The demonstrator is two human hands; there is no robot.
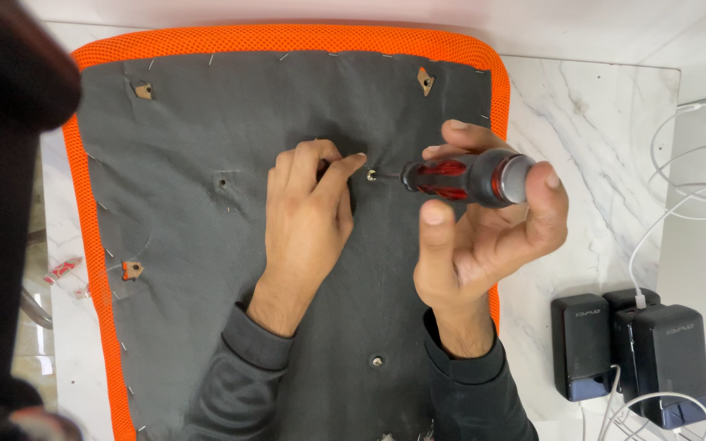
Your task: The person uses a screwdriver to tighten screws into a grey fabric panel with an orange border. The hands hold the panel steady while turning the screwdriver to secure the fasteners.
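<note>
A white marble-patterned table [590, 122] with grey veining fills the view, and on it lies an upturned seat cushion [206, 204]: a dark grey fabric underside stapled along its border, framed by a bright orange mesh edge [288, 37]. The cushion takes up the left and middle of the table, its far edge close to the table's far side and its left edge near the table's left rim. Bare marble remains only on the right, a strip between the cushion and the chargers.

Small cut holes in the fabric show brownish wood beneath at the far left [144, 91], far right [425, 80] and near left [131, 269]. A round fitting [222, 182] sits left of centre, and a seated screw [377, 360] lies near the wrists.

The left hand [308, 220] rests flat on the fabric, its fingers bent, the index fingertip pressed beside a small screw [372, 175] at the cushion's middle. The right hand [488, 220] is closed loosely around a screwdriver [467, 178] with a red and black handle and grey cap, held level, its tip meeting that screw.

At the near right stand black box-shaped chargers [639, 351], touching one another, with white cables [680, 163] looping from them toward the far right. A dark blurred shape [2, 204] blocks the left edge.
</note>
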